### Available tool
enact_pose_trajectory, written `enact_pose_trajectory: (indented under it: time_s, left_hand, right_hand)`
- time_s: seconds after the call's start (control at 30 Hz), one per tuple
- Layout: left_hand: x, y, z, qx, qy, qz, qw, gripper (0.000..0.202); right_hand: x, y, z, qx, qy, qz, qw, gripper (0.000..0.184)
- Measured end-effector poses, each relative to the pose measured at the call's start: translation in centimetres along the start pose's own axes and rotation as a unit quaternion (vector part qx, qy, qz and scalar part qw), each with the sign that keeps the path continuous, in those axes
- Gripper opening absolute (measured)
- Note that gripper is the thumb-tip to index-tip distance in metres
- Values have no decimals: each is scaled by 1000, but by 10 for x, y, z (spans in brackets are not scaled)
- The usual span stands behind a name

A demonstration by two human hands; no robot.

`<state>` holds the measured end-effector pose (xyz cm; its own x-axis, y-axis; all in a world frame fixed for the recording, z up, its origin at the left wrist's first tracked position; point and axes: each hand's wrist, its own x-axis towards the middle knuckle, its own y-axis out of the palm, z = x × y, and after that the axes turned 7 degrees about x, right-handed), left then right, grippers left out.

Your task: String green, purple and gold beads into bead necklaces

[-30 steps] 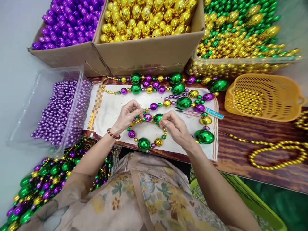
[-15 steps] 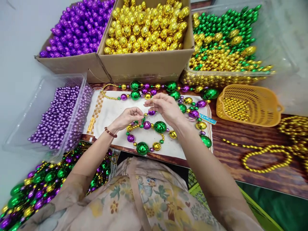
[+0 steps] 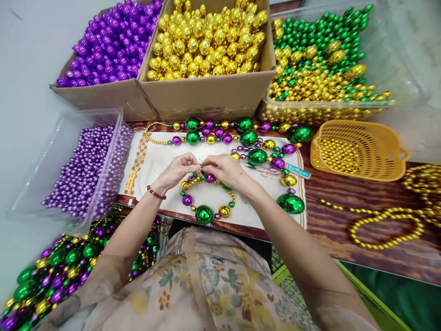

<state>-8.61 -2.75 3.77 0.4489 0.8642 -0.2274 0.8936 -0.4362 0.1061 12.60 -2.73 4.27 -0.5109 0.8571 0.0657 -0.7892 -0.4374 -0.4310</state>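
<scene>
My left hand pinches a small green part of a bead necklace at the near middle of the white cloth. Against it, fingertip to fingertip, my right hand is closed on the same spot; the string between them is mostly hidden. The necklace lies in a loop just below, mixing purple, gold and large green beads. Behind my hands a second bead strand runs along the cloth's far side and bends down at the right. Thin scissors-like handles lie partly under it.
Cartons of purple beads and gold beads stand at the back. Plastic tubs hold small purple beads at left and green and gold beads at right. An orange basket and a gold bead string are at right. Finished-looking strands hang lower left.
My right hand has come down and left, from above the necklace to meet my left fingertips. My left hand has barely moved. Purple beads behind the right hand are now uncovered.
</scene>
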Motion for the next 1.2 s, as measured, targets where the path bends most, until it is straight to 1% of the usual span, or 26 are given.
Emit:
enact_pose_trajectory:
  time_s: [0.1,0.2,0.3,0.37,0.43,0.53,0.6,0.67,0.77,0.93,1.03,1.1,1.13,1.2]
  left_hand:
    - [0,-4,-3,25,-4,2,1000,28]
    - [0,-6,-5,35,-8,4,999,28]
    - [-1,-6,-7,38,-11,6,999,29]
    - [-2,-6,-8,48,-9,4,999,29]
    - [-5,-5,-10,60,4,-5,998,30]
    - [-9,-2,-10,93,46,-31,994,29]
    - [-11,0,-8,128,85,-54,987,27]
    - [-12,1,-5,166,122,-85,975,26]
    - [-12,4,3,206,163,-138,955,23]
    - [-8,11,17,241,213,-194,927,17]
    - [-6,16,25,239,243,-228,912,16]
    - [-4,19,28,220,254,-240,911,16]
    - [-4,20,29,207,254,-242,913,16]
    - [-3,21,29,173,246,-246,922,17]
  right_hand:
    - [-13,-3,7,-82,11,-46,995,17]
    - [-23,-4,9,-92,-2,-30,995,18]
    - [-28,-2,11,-58,-22,27,998,18]
    - [-26,0,11,-12,-30,59,998,19]
    - [-19,3,10,55,-9,43,998,22]
    - [-5,10,5,161,75,-3,984,22]
    - [4,16,0,194,110,3,975,22]
    - [9,21,-3,201,117,4,973,19]
    - [13,23,-4,222,123,-15,967,16]
    - [15,21,-4,264,145,-7,953,16]
    - [21,24,-2,259,146,-10,955,15]
    - [24,26,0,223,138,-27,965,14]
    - [24,25,1,183,134,-43,973,14]
    - [19,19,1,61,132,-97,985,15]
